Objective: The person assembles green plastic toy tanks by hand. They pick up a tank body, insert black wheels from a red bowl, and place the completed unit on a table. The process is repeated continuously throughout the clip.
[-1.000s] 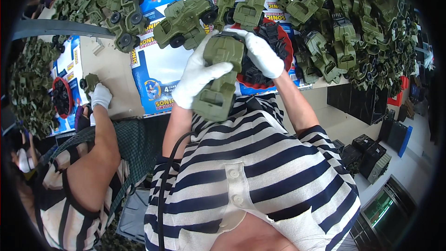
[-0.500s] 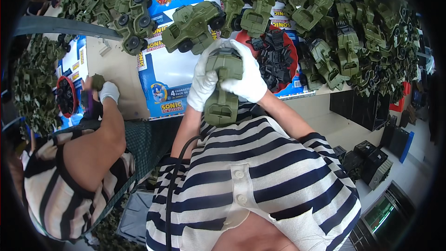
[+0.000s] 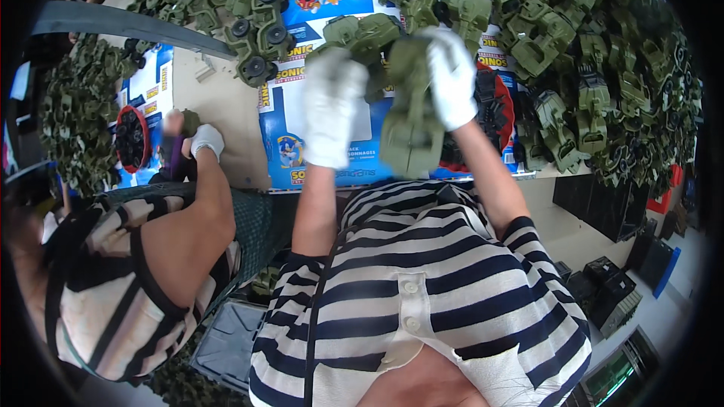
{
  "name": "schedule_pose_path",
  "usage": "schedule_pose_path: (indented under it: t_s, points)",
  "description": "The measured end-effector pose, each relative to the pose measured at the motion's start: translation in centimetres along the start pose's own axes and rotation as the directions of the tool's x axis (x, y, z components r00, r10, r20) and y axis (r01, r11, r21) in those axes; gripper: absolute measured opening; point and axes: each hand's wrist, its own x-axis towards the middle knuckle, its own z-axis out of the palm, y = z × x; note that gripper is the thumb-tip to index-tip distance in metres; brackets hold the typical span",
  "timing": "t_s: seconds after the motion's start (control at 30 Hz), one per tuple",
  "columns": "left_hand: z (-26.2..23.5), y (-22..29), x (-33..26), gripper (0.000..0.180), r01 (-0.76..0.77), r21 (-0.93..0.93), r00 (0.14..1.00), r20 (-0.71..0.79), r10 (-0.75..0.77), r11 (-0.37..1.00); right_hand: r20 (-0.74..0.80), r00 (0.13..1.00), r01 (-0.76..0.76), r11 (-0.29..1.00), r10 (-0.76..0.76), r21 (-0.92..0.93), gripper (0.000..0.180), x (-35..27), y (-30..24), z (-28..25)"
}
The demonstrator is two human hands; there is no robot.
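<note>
Two white-gloved hands were raised over the worktop. The right hand was clamped around the top of an olive-green toy truck body, which hung upright in the air above a blue printed cardboard sheet. The left hand hung just beside the truck body, fingers loosely curled; I could not tell whether it touched the body. A round red tray at the far left held black wheels, too many and too small to count. A second red tray, behind the right forearm, also held black parts. Green truck bodies lay heaped at the right, beyond counting. One co-worker's gloved hand rested on the worktop near the first tray.
</note>
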Motion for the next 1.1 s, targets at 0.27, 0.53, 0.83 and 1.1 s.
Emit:
schedule_pose_path:
  t_s: [0.27, 0.53, 0.83, 1.1]
  points:
    - [-14.1, -10.6, 10.6, 0.076, 0.210, 0.437, 0.947, -0.312, -0.072, 0.874, -0.105, 0.965, 0.148, 0.829, -0.241, -0.540, 0.042, 10.6, 6.4, -4.4]
    - [-7.7, -11.4, 6.0, 0.053, 0.073, 0.383, 0.744, -0.636, 0.206, 0.921, -0.142, 0.976, 0.079, 0.883, -0.162, -0.463, 0.021, 0.9, 4.3, -8.3]
    - [-1.5, -1.3, -3.6, 0.057, -0.850, 0.286, 0.523, 0.557, 0.645, 0.442, 0.630, 0.614, -0.777, 0.222, 0.475, 0.590, 0.065, -6.5, -1.6, -8.9]
    - [0.8, -1.8, -4.5, 0.103, 0.124, -0.450, 0.979, 0.202, -0.034, 0.884, 0.432, 0.734, -0.679, 0.548, 0.525, 0.489, 0.067, -9.5, -4.2, -5.6]
